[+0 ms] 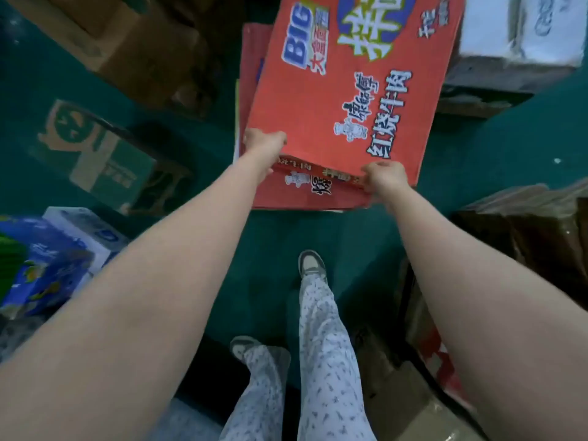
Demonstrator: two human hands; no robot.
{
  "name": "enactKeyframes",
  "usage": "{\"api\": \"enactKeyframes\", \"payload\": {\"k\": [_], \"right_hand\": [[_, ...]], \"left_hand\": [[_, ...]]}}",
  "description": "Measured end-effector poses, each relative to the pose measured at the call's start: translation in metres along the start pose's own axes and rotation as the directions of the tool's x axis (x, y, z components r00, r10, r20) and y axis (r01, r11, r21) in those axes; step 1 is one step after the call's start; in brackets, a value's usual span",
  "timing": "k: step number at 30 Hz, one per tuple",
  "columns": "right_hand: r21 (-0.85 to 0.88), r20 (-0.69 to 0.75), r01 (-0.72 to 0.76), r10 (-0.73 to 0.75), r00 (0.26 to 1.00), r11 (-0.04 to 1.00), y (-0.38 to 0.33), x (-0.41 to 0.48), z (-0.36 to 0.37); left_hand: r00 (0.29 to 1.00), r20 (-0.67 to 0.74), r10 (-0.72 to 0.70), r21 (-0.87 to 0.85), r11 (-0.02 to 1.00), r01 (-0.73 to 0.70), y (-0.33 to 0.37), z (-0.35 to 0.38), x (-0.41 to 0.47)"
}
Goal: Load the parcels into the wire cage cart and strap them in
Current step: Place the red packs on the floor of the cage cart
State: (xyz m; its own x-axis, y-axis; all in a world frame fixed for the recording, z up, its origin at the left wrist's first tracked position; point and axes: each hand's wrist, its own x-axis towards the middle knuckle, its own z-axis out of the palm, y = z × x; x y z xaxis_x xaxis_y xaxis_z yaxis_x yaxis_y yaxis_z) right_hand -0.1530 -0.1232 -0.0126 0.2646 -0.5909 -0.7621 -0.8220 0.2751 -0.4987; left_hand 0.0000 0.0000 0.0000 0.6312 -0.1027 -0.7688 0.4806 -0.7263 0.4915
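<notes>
Two hands grab the red box [350, 100] at 12 o'clock: my left hand [264, 143] and right hand [385, 179] clutch its near edge. I should lift both sides together so it stays flat.

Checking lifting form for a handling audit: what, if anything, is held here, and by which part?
The red carton, held along its near edge: the left grip at the near-left corner, the right grip further right along that edge.
</notes>
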Motion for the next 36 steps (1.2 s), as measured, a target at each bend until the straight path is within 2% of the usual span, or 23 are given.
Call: {"api": "enactKeyframes", "payload": {"k": [2,6,11,15,17,19,22,24,30,36], "right_hand": [[0.012,-0.097,-0.005,0.006,0.995,1.0,0.003,0.022,-0.007],[0.075,-0.235,-0.109,0.124,0.964,0.991,0.021,0.058,-0.019],[0.151,-0.438,-0.113,0.169,0.883,0.982,0.027,0.076,-0.01],[0.174,-0.547,-0.146,0.219,0.808,0.974,0.033,0.077,-0.006],[0.113,-0.537,-0.222,0.247,0.807,0.969,0.037,0.079,-0.009],[0.134,-0.476,-0.254,0.287,0.831,0.958,0.041,0.08,-0.009],[0.41,-0.368,-0.187,0.35,0.861,0.893,0.042,0.081,-0.006],[0.524,-0.353,-0.145,0.369,0.86,0.839,0.036,0.075,-0.006],[0.407,-0.546,-0.03,0.269,0.794,0.913,0.003,0.049,-0.035],[0.359,-0.599,-0.001,0.232,0.766,0.933,-0.046,-0.002,-0.061]], "left_hand": [[0.994,-0.108,0.009,-0.007,1.0,-0.01,0.001,0.006,0.018],[0.966,-0.259,0.009,0.024,1.0,-0.003,-0.012,0.015,0.05],[0.968,-0.251,-0.007,0.052,0.998,0.02,-0.022,0.02,0.08],[0.965,-0.262,-0.033,-0.006,0.999,0.033,-0.023,0.018,0.091],[0.962,-0.27,-0.042,-0.047,0.998,0.03,-0.023,0.016,0.094],[0.96,-0.278,-0.029,-0.066,0.998,0.011,-0.023,0.017,0.093],[0.957,-0.289,-0.002,-0.077,0.997,-0.021,-0.023,0.019,0.087],[0.955,-0.296,0.019,-0.07,0.997,-0.041,-0.023,0.015,0.08],[0.956,-0.293,0.034,-0.129,0.989,-0.074,-0.009,0.003,0.035],[0.951,-0.311,0.007,-0.233,0.969,-0.083,0.02,-0.027,-0.02]]}}
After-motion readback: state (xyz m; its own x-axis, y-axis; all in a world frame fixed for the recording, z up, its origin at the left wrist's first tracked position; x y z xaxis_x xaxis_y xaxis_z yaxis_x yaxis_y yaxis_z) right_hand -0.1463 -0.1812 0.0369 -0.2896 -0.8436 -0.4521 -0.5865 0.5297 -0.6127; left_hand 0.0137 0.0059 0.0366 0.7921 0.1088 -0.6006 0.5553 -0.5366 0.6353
